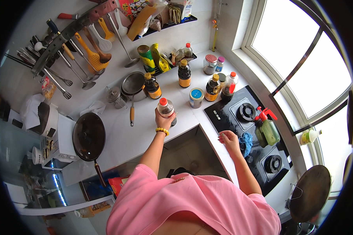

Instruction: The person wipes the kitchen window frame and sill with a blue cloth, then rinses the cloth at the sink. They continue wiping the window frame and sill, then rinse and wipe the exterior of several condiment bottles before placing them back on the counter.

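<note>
My left hand (164, 119) is wrapped around a clear plastic bottle (165, 108) with a red cap, above the white countertop (120, 135). Its lower part is mostly hidden by my fingers. Loosely curled, my right hand (229, 141) hovers by the hob's front edge with nothing visible in it. Beside that hand, a crumpled blue cloth (246, 143) lies on the black glass gas hob (223, 117). Beyond my left hand stand dark sauce bottles with yellow caps, one on the left (153, 86) and one farther back (184, 75). A tin with a blue lid (196, 98) stands to their right.
A wok (89, 136) rests at the left, its handle over the counter edge. A strainer (133, 83) sits near the wall. On the hob stands a green spray bottle (270, 130) with a red trigger. Utensils hang from a wall rack (73, 28).
</note>
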Tool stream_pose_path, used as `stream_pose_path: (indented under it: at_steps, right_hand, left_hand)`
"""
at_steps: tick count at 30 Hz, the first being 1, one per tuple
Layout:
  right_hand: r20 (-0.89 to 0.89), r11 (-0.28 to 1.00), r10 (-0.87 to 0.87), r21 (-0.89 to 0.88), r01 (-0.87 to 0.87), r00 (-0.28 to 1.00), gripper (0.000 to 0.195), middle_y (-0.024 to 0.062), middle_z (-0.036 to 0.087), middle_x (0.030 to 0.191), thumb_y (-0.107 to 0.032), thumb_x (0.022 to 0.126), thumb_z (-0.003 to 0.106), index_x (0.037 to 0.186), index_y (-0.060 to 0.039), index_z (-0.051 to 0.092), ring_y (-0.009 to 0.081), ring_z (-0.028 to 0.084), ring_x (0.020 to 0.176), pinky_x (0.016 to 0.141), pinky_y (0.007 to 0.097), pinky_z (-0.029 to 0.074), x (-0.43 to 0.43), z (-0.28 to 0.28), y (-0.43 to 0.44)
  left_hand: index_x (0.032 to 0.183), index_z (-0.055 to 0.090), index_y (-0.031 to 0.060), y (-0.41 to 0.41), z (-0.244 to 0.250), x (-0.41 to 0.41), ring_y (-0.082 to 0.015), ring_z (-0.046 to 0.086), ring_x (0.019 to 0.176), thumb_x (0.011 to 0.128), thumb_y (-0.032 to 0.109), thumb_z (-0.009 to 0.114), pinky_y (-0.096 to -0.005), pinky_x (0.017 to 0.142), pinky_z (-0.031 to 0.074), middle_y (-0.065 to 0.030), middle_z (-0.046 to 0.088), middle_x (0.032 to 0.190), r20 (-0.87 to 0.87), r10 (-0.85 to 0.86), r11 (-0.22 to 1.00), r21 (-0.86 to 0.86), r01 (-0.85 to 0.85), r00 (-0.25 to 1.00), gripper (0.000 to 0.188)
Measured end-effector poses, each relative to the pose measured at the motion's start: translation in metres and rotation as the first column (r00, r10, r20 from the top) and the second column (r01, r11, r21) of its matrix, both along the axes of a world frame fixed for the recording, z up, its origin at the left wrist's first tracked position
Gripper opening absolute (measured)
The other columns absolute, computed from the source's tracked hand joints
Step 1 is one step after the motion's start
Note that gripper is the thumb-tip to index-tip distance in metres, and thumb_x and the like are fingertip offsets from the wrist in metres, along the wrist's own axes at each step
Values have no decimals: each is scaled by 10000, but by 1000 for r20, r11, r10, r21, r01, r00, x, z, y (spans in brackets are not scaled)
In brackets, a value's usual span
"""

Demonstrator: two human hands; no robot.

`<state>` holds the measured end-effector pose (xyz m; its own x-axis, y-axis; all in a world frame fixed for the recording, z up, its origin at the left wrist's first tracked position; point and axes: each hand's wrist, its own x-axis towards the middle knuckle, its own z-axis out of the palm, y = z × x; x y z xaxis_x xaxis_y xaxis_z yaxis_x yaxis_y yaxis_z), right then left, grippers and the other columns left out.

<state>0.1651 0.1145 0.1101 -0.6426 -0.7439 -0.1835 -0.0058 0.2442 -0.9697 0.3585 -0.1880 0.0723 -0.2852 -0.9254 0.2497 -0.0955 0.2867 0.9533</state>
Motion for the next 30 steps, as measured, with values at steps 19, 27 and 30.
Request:
stream_pose_path:
  at_steps: [19, 27, 30]
  right_hand:
    - [-764, 742, 202, -289, -604, 613, 224, 37, 690, 1090, -4, 880, 610, 989, -132, 758, 204, 550, 1011, 911, 323, 430, 239, 324, 211]
    - [-875, 872, -484, -482, -84, 0, 176, -23, 694, 778, -37, 784, 625, 777, -147, 762, 98, 658, 805, 722, 234, 503, 429, 317, 250]
    - [-787, 761, -564, -613, 210, -251, 123, -97, 665, 758, -139, 794, 694, 769, -249, 743, 45, 600, 774, 709, 217, 426, 491, 292, 284]
  left_hand:
    - [1172, 459, 28, -5, 126, 37, -167, 594, 944, 691, 75, 804, -325, 904, 479, -62, 574, 1051, 72, -720, 685, -89, 723, 690, 594]
    - [1265, 414, 24, 41, 174, 7, -197, 578, 1051, 681, 57, 802, -348, 984, 447, -89, 551, 1169, 100, -826, 519, -247, 818, 554, 702]
    - [1318, 387, 16, 72, 194, -6, -207, 550, 1127, 692, 70, 797, -362, 1014, 423, -108, 516, 1245, 177, -817, 464, -362, 808, 549, 750]
